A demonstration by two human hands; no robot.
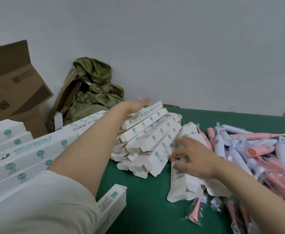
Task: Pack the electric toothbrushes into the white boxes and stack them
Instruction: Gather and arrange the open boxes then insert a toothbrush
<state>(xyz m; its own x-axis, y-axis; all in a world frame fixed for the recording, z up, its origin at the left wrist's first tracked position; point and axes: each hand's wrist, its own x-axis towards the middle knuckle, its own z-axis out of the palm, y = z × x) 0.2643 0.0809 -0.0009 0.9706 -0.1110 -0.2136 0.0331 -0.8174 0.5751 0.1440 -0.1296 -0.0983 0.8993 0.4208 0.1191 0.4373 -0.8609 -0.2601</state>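
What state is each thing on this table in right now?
left hand, flat on the box pile
right hand, resting on flattened boxes
box pile, heaped, end flaps open
flattened boxes, unassembled
stacked boxes, assembled
toothbrushes, bagged, loose heap
carton, flaps open

Soft even light, wide-angle edge distortion

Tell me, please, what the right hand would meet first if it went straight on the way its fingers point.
The right hand points left, so it would probably meet the box pile first, though depth is unclear.
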